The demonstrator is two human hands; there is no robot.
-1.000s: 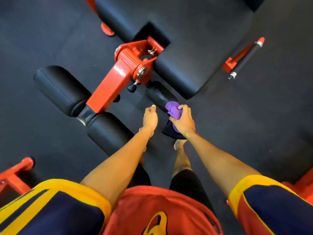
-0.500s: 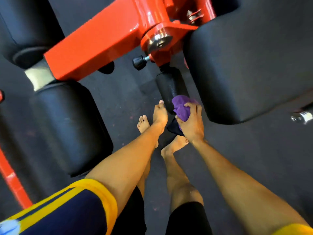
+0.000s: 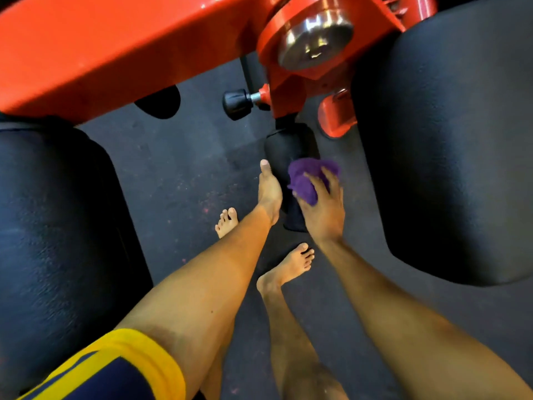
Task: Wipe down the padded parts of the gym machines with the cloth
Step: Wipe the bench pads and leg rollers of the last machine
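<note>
Your R hand (image 3: 323,209) grips the purple cloth (image 3: 310,177), fingers curled round it, on the right side of the small roller pad (image 3: 288,148) below red frame (image 3: 115,53). L hand (image 3: 269,192) touches its left side, fingers straight, together.

Our right hand (image 3: 323,209) lay on the cloth (image 3: 308,177), atop the small roller (image 3: 288,148); our left hand (image 3: 269,192) lay against the roller's left side. The seat pad (image 3: 447,140) stood right of both hands, a big roller (image 3: 57,226) far left, and the frame (image 3: 115,47) beyond.
</note>
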